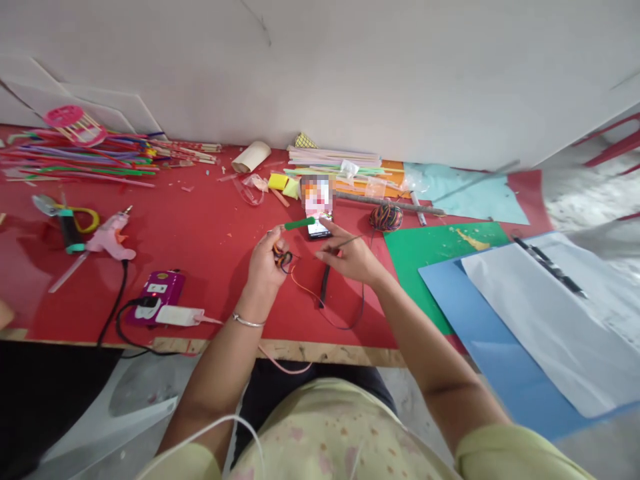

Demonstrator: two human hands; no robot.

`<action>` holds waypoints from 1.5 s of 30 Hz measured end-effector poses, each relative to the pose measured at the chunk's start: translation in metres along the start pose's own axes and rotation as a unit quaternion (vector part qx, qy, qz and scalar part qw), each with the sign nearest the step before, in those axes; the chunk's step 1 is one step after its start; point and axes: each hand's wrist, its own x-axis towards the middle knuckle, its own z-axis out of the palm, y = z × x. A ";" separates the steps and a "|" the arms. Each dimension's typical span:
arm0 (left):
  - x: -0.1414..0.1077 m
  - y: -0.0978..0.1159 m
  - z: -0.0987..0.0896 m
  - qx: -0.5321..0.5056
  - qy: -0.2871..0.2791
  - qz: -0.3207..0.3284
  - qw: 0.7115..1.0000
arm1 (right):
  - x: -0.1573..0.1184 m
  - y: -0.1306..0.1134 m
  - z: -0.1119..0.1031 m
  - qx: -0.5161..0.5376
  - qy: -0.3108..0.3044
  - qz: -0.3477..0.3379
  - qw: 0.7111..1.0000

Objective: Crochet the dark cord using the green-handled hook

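Note:
My left hand (266,263) is closed on a short green fuzzy stick (299,224), which points right toward the phone. Loops of multicoloured yarn (283,257) hang at the same fingers. My right hand (350,253) reaches over the lower part of a lit phone (319,207), index finger stretched out at its screen; whether it touches the glass I cannot tell. Beyond that hand sits a ball of multicoloured yarn (386,217). A loose strand curves across the red table between the hands. Beneath the right hand lies a short black strip (324,287).
On the left are a pink glue gun (111,239), scissors (83,219), and a purple power strip (161,293) with cables. Coloured fuzzy sticks (100,157) pile at the back. A grey rod (390,201) lies behind the yarn ball. Blue folder (450,287) and papers overhang right.

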 end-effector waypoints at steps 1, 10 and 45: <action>0.002 0.003 -0.001 -0.013 0.008 -0.003 1.000 | 0.007 0.000 -0.002 -0.044 -0.009 0.000 0.999; 0.009 0.014 -0.006 -0.057 0.060 -0.015 0.996 | 0.037 -0.002 0.010 -0.270 -0.039 0.002 0.962; 0.013 0.009 -0.008 -0.078 0.061 -0.023 0.995 | -0.014 0.016 0.050 -0.348 -0.075 0.038 0.934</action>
